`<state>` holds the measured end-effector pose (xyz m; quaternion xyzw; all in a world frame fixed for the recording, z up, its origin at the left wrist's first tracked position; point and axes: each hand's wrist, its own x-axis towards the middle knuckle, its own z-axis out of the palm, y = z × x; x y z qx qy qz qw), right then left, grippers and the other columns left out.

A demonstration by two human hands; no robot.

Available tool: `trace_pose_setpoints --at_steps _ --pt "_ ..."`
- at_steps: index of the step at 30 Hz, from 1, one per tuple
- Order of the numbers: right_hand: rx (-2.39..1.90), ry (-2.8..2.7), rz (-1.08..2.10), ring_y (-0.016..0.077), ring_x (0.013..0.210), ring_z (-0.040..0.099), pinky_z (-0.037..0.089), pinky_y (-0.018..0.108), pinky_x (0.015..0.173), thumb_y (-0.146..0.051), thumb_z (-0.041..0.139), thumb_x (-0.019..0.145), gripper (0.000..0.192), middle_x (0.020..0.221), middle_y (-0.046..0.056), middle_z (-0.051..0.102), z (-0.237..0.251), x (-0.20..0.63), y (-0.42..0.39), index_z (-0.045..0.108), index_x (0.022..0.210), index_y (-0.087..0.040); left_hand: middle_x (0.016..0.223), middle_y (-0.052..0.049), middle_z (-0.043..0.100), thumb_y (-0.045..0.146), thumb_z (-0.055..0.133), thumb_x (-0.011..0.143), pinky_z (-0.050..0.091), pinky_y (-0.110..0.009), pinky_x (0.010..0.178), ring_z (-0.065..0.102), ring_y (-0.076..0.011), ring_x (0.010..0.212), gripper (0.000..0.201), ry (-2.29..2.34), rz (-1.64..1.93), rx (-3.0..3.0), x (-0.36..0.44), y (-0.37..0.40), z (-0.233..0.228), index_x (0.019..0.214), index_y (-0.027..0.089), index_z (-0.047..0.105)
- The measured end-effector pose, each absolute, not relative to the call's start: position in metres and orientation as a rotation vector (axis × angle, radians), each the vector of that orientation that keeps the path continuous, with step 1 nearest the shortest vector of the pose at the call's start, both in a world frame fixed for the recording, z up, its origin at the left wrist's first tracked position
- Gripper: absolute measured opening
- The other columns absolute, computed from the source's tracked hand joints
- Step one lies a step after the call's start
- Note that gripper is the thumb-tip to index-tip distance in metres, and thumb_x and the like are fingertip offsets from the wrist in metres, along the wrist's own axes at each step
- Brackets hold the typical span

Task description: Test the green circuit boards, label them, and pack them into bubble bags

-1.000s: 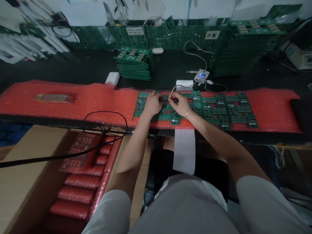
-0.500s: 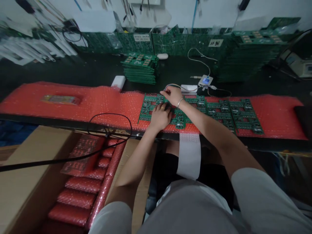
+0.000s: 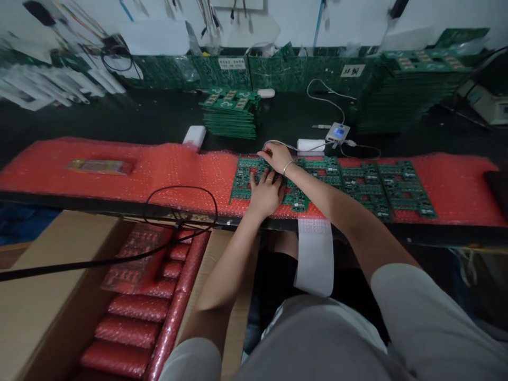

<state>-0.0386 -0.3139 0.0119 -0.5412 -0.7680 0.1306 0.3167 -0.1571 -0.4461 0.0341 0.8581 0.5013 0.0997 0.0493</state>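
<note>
My left hand (image 3: 266,194) lies on a green circuit board (image 3: 240,180), its fingers spread over the components. Just above it, my right hand (image 3: 277,157) is closed in a pinch at the board's upper part. From its fingers, thin wires (image 3: 289,145) run right to a small white device with a lit screen (image 3: 337,132). The tip of the wires is hidden by my fingers. More circuit boards (image 3: 405,188) lie in a row to the right, on red bubble wrap (image 3: 190,174).
A stack of green boards (image 3: 230,119) stands behind my hands, a taller stack (image 3: 405,100) at the back right. A white box (image 3: 194,136) sits at the wrap's back edge. Below left, an open carton (image 3: 63,254) holds red wrapped bundles (image 3: 127,330). A black cable (image 3: 99,263) loops across it.
The fingers of my left hand have spread wider on the board. My right hand stays pinched near the board's upper edge. The view has shifted slightly.
</note>
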Motion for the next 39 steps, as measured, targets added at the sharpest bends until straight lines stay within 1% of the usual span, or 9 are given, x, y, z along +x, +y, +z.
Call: trace_pose_setpoints --at_steps 10,12,14,17,22,26,30,34,39 --pt "-1.511 -2.083 0.36 0.021 0.084 0.06 0.04 0.031 0.077 -0.034 0.058 0.099 0.02 0.092 0.007 0.07 0.014 -0.041 -0.314 0.068 0.097 -0.017 0.149 -0.015 0.054 0.026 0.05 0.1 0.017 -0.07 0.12 0.039 -0.037 0.145 0.039 1.493 0.437 2.629 -0.161 -0.45 0.033 0.137 0.02 0.062" --pt "-1.519 -2.073 0.376 0.0201 0.083 0.06 0.04 0.031 0.078 -0.035 0.058 0.099 0.02 0.09 0.006 0.069 0.015 -0.04 -0.314 0.068 0.096 -0.018 0.143 -0.016 0.058 0.024 0.051 0.1 0.029 -0.065 0.117 0.045 -0.0365 0.139 0.034 1.41 0.592 2.63 -0.157 -0.465 0.03 0.131 0.018 0.065" --pt "-1.519 -2.07 0.386 0.0191 0.083 0.06 0.04 0.031 0.079 -0.036 0.058 0.1 0.021 0.089 0.005 0.069 0.014 -0.04 -0.312 0.068 0.096 -0.018 0.128 -0.015 0.065 0.024 0.051 0.101 0.045 -0.053 0.106 0.056 -0.0319 0.124 0.027 1.21 0.723 2.601 -0.15 -0.487 0.024 0.119 0.018 0.07" --pt "-1.533 -2.074 0.402 0.0181 0.084 0.06 0.042 0.03 0.079 -0.039 0.057 0.1 0.021 0.089 0.003 0.069 0.015 -0.04 -0.311 0.067 0.097 -0.02 0.108 -0.011 0.067 0.026 0.052 0.103 0.054 -0.039 0.091 0.06 -0.0247 0.103 0.021 0.858 0.768 2.544 -0.134 -0.523 0.01 0.103 0.018 0.072" --pt "-1.571 -2.097 0.398 0.0158 0.084 0.058 0.043 0.028 0.079 -0.041 0.055 0.102 0.024 0.089 0.001 0.067 0.018 -0.04 -0.312 0.067 0.099 -0.021 0.103 -0.013 0.067 0.028 0.065 0.097 0.054 -0.04 0.086 0.06 -0.0267 0.096 0.016 0.716 0.787 2.633 -0.106 -0.559 -0.025 0.1 0.014 0.072" --pt "-1.581 -2.111 0.376 0.0127 0.082 0.055 0.041 0.025 0.078 -0.042 0.052 0.103 0.029 0.089 -0.001 0.065 0.021 -0.04 -0.315 0.065 0.1 -0.016 0.102 -0.012 0.069 0.025 0.057 0.101 0.051 -0.041 0.079 0.06 -0.0266 0.091 0.017 0.833 0.859 2.699 -0.094 -0.564 -0.044 0.102 0.016 0.072" --pt "-1.569 -2.104 0.403 0.0149 0.083 0.055 0.043 0.027 0.079 -0.042 0.054 0.103 0.026 0.089 0.0 0.067 0.02 -0.04 -0.315 0.064 0.098 -0.018 0.103 -0.011 0.071 0.024 0.053 0.103 0.048 -0.042 0.079 0.061 -0.0258 0.091 0.02 0.893 0.78 2.672 -0.089 -0.566 -0.052 0.1 0.021 0.072" --pt "-1.546 -2.076 0.423 0.0182 0.086 0.058 0.043 0.031 0.081 -0.041 0.055 0.101 0.022 0.09 0.002 0.067 0.018 -0.04 -0.314 0.066 0.097 -0.022 0.102 -0.01 0.073 0.023 0.053 0.102 0.049 -0.043 0.081 0.063 -0.0254 0.095 0.021 0.88 0.76 2.61 -0.09 -0.575 -0.045 0.096 0.023 0.073" --pt "-1.497 -2.045 0.435 0.0208 0.087 0.059 0.042 0.034 0.082 -0.036 0.058 0.099 0.019 0.092 0.005 0.067 0.011 -0.04 -0.312 0.067 0.097 -0.019 0.104 -0.008 0.071 0.026 0.055 0.101 0.052 -0.041 0.087 0.063 -0.0233 0.102 0.019 0.991 0.843 2.423 -0.122 -0.554 0.001 0.095 0.025 0.073"
